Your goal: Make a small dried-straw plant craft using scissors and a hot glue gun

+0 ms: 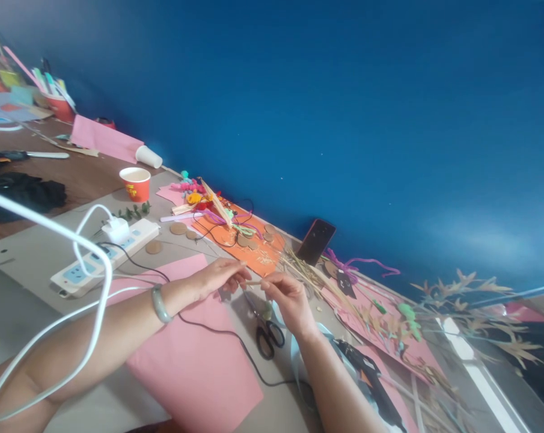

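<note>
My left hand (222, 278), below a pale green bangle (161, 304), has its fingers curled and pinches one end of a thin light-brown stick (254, 282). The other end is pinched between the thumb and forefinger of my right hand (290, 299). Both hands hover over the table near its middle. Just under them lie black-handled scissors (270, 340), with the blades partly hidden by my fingers. A large pink paper sheet (199, 361) spreads beneath my left forearm. Light blue ribbon (295, 355) loops beside my right wrist.
A white power strip (104, 258) and white cable (101, 300) lie at left, near a red paper cup (135, 184). Orange paper (258, 257) bears wood slices and pipe cleaners. A phone (317, 242) leans on the blue wall (344, 120). Dried leaves (470, 294) stand at right.
</note>
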Tool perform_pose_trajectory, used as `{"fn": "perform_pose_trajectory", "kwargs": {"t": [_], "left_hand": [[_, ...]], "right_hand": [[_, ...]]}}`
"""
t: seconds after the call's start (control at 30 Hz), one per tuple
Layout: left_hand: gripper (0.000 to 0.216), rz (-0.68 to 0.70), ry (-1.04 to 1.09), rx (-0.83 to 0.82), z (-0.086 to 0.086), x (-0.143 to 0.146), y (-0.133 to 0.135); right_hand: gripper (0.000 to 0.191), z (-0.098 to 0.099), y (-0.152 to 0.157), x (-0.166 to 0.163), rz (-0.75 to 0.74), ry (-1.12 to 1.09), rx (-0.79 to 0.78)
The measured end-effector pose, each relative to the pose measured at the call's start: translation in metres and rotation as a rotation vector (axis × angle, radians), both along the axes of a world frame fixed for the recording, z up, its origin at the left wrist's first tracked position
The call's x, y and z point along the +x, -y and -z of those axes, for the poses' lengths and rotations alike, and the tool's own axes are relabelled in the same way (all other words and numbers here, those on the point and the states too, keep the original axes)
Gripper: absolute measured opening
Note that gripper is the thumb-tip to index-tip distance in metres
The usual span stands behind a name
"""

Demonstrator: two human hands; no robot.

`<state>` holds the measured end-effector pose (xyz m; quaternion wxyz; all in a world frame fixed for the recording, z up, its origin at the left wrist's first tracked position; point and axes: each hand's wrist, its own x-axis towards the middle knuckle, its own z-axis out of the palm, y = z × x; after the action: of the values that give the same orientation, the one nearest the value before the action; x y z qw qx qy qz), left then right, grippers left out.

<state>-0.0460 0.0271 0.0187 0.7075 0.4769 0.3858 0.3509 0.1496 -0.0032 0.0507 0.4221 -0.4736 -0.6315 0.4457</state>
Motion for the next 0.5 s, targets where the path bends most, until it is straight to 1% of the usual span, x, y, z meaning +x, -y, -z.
{"fn": "perform_pose_trajectory", "kwargs": {"t": [0.1, 0.17, 0.3, 0.4, 0.5], "left_hand": [[0.045, 0.234, 0.055, -0.134, -0.005, -0.001, 0.005], [0.038, 0.317, 0.085, -0.153, -0.008, -0.002, 0.008], [0.027, 0.366, 0.137, -0.162, -0.012, -0.005, 0.008], [0.026, 0.377, 0.151, -0.174, -0.015, -0.007, 0.008], [0.026, 0.36, 0.134, -0.191, -0.016, -0.008, 0.007]], "right_hand": [[0.018, 0.002, 0.002, 0.0, -0.121, -0.035, 0.02], [0.016, 0.003, 0.001, 0.0, -0.151, -0.057, 0.023], [0.016, 0.007, 0.0, 0.001, -0.135, -0.103, -0.02], [0.019, 0.008, 0.0, 0.0, -0.117, -0.107, -0.049], [0.023, 0.005, -0.001, 0.004, -0.097, -0.055, -0.031]]}}
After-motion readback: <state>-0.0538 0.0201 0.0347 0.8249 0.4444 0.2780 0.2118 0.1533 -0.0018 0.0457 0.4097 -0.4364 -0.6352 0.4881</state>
